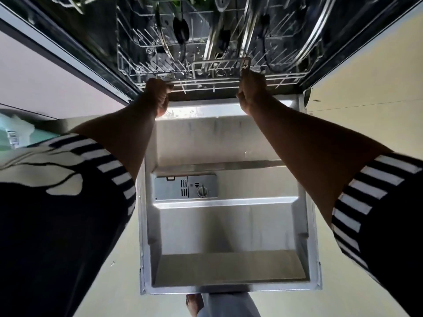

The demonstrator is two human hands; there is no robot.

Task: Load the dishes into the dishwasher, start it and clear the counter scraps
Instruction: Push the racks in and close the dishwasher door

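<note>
Both arms stretched straight forward and down, roughly parallel, well apart. Left hand back-side up, fingers curled over the front rim of the rack near its left end, thumb hanging back toward the camera. Right hand grips the same rim right of its middle, fingers wrapped over the top, thumb on the inner side. Wrists straight, in line with the forearms. Forearms bare, in shadow. Striped sleeves end at about the elbows on both arms. One bare foot shows at the bottom edge, between the arms.
</note>
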